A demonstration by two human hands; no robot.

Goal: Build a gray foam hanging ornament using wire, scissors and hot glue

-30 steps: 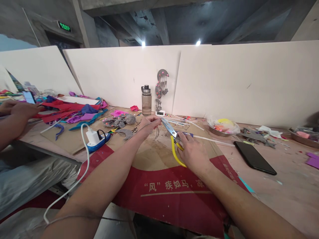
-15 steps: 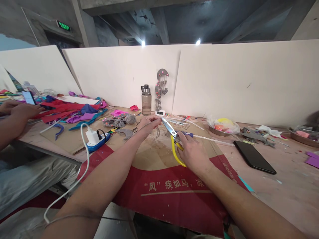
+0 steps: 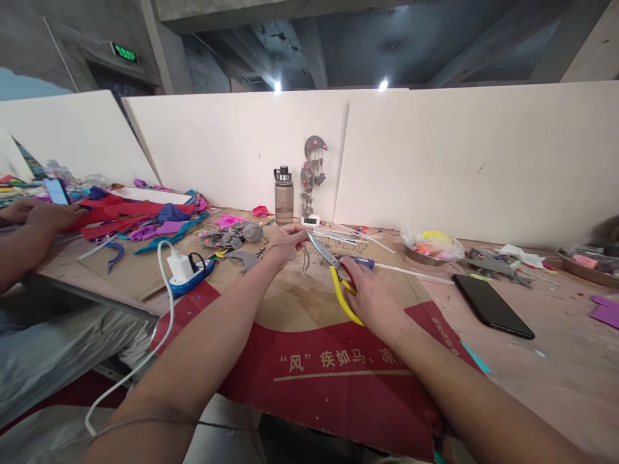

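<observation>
My right hand [image 3: 370,293] grips yellow-handled scissors [image 3: 333,270], blades pointing up and left toward my left hand. My left hand [image 3: 285,240] is pinched on a small thin grey piece [image 3: 305,258] that dangles just by the blade tips; I cannot make out what it is. Both hands hover over a brown and red cardboard sheet [image 3: 309,348] with white printed characters.
A blue power strip with a white charger [image 3: 186,270] and cable lies left. Grey felt pieces [image 3: 232,237], a water bottle [image 3: 284,195], a black phone [image 3: 493,304], a bowl of bits [image 3: 432,246] and coloured fabric scraps [image 3: 140,219] surround. Another person's hand [image 3: 39,216] rests far left.
The scissors and my right hand have shifted slightly left and down, the blade tips closing in on the piece pinched in my left hand. The other person's hand moved a little left.
</observation>
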